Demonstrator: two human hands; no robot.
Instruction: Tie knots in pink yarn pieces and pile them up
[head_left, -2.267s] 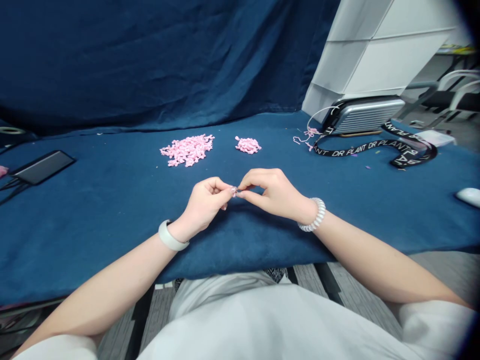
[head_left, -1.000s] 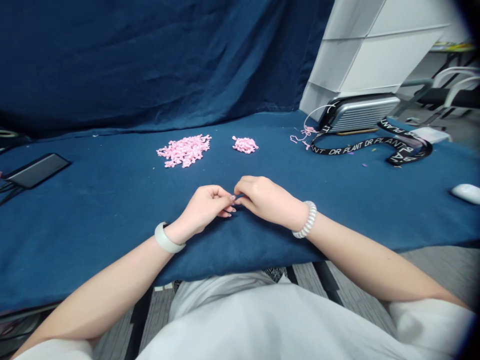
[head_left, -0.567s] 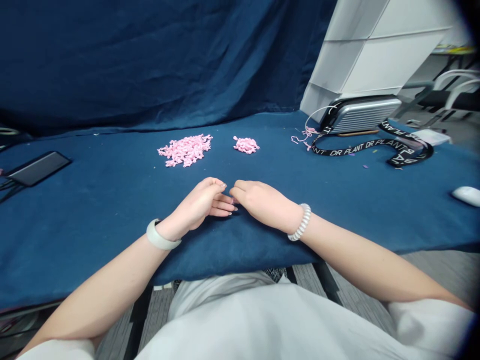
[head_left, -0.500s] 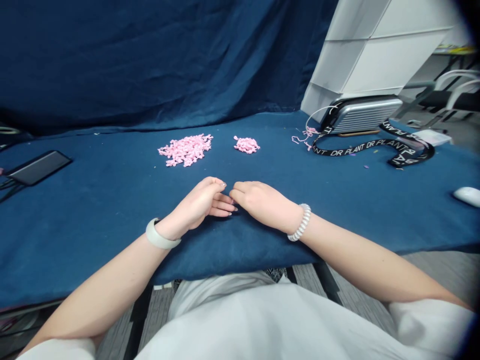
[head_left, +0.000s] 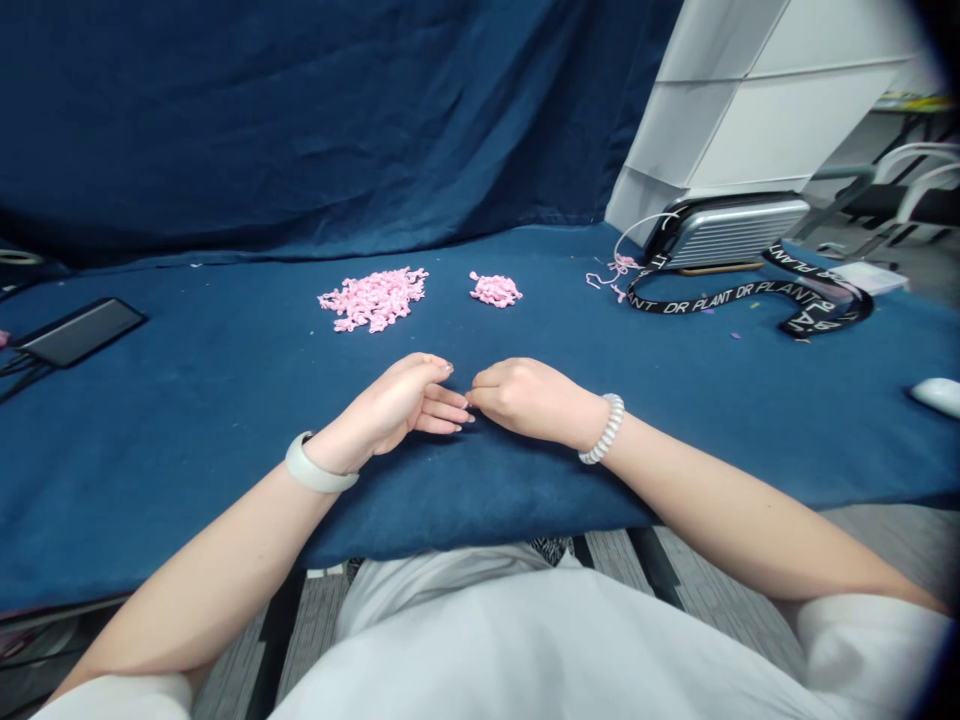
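My left hand (head_left: 409, 405) hovers over the near part of the blue cloth, palm turned inward, thumb raised and fingers stretched out. Facing it, my right hand (head_left: 525, 398) is closed in a pinch, its fingertips close to the tips of my left fingers. Whatever the pinch holds, if anything, is too small and hidden to name. Beyond the hands lie a large loose pile of small pink knotted pieces (head_left: 375, 298) and, to its right, a smaller pile of similar pink pieces (head_left: 496, 290). Neither hand touches the piles.
On the right lie a black lettered lanyard (head_left: 720, 298), some pink string (head_left: 621, 267), a ribbed silver case (head_left: 742, 232) and a white mouse (head_left: 937, 394). A dark flat device (head_left: 82, 332) with cables is at left. A blue curtain (head_left: 300, 120) hangs behind.
My right hand has shifted slightly right and its fingers are curled more tightly. My left hand keeps almost the same pose. Both pink piles look unchanged.
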